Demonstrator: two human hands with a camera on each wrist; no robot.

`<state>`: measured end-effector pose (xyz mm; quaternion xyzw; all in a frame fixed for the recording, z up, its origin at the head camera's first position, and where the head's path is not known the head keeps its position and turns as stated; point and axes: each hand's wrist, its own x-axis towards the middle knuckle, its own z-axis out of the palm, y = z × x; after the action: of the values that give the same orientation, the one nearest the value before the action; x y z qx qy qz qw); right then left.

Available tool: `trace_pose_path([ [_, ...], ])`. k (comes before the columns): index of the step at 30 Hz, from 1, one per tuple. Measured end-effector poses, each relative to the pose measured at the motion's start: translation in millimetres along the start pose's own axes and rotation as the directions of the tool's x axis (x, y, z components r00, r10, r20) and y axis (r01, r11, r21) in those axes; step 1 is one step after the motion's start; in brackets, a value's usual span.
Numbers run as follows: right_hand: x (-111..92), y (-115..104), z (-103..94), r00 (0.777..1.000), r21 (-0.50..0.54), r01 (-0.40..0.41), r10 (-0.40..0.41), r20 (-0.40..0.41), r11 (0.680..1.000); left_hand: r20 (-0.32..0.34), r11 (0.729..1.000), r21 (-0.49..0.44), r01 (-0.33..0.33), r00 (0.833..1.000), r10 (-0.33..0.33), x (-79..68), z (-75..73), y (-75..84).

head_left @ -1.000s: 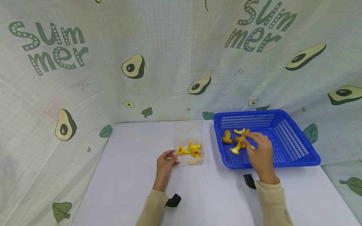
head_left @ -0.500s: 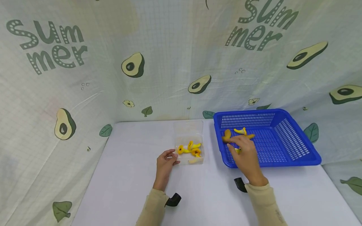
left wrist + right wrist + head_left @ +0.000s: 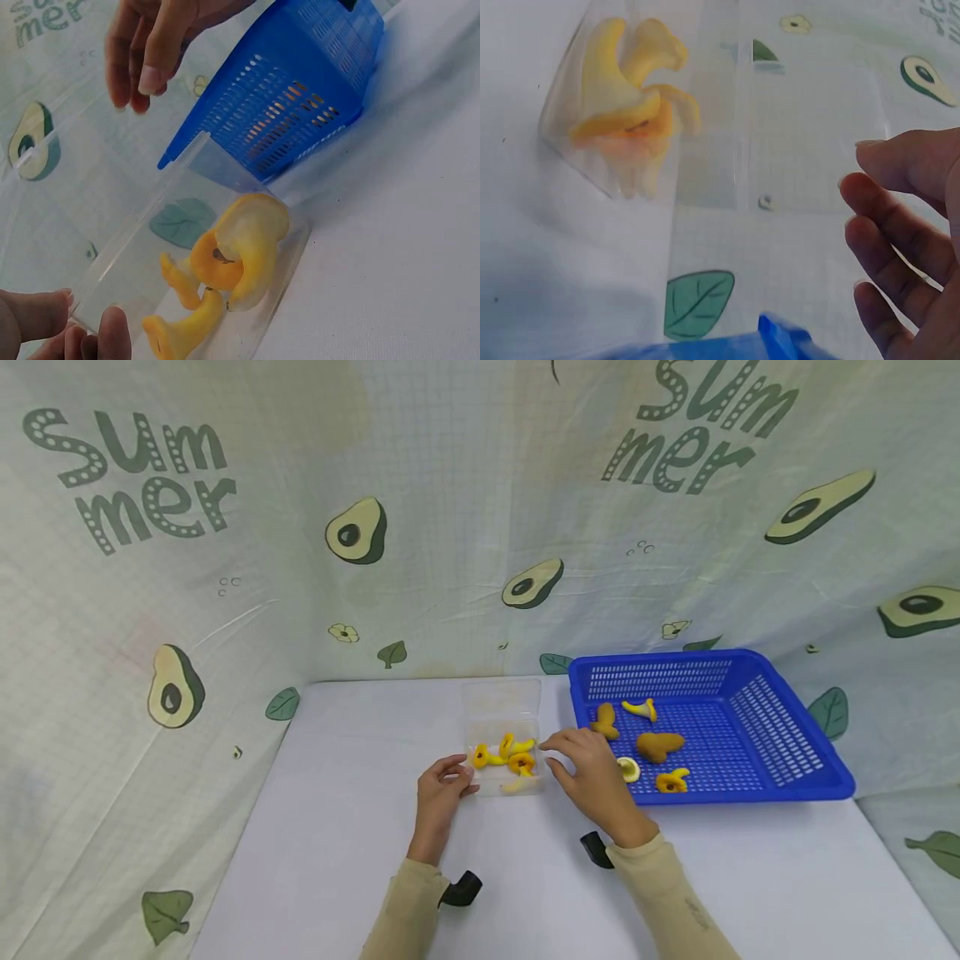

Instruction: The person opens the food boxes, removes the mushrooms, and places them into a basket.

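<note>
A small clear plastic box (image 3: 487, 784) stands on the table with its lid (image 3: 501, 697) folded back. Inside lie several yellow, trumpet-shaped mushrooms (image 3: 522, 765), probably chanterelles. My left hand (image 3: 438, 797) pinches the box's left wall between thumb and fingers. Just off the box's right side is my right hand (image 3: 596, 781); the right wrist view shows its loosely bent fingers (image 3: 889, 251) with nothing between them. A blue basket (image 3: 780, 793) to the right holds more mushrooms: yellow ones (image 3: 671, 781), brownish ones (image 3: 660, 746) and a pale round one (image 3: 628, 769) partly behind the right hand.
The white table (image 3: 345, 760) runs back to a cloth backdrop (image 3: 435, 568) printed with avocados and leaves. Black wrist mounts (image 3: 461, 889) stick out from both sleeves. The basket's left wall rises between its mushrooms and the box.
My right hand held a yellow mushroom over the basket, moved left and let it go there, then came out leftward to the box. The left hand has stayed on the box.
</note>
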<state>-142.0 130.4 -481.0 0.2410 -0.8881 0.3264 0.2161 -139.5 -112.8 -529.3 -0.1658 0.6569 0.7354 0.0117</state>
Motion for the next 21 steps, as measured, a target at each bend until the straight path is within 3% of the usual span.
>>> trace_pose_path([
  [10,17.3,-11.0,19.1,0.991,-0.017,0.002,0.0,0.132,1.0,-0.006,1.0,0.006,0.01,1.0,-0.01,-0.3,0.0,1.6],
  [21,33.1,-15.1,42.5,0.984,0.018,0.043,-0.046,0.172,0.999,0.003,1.0,-0.006,0.003,1.0,-0.003,-2.5,-0.6,3.2],
])
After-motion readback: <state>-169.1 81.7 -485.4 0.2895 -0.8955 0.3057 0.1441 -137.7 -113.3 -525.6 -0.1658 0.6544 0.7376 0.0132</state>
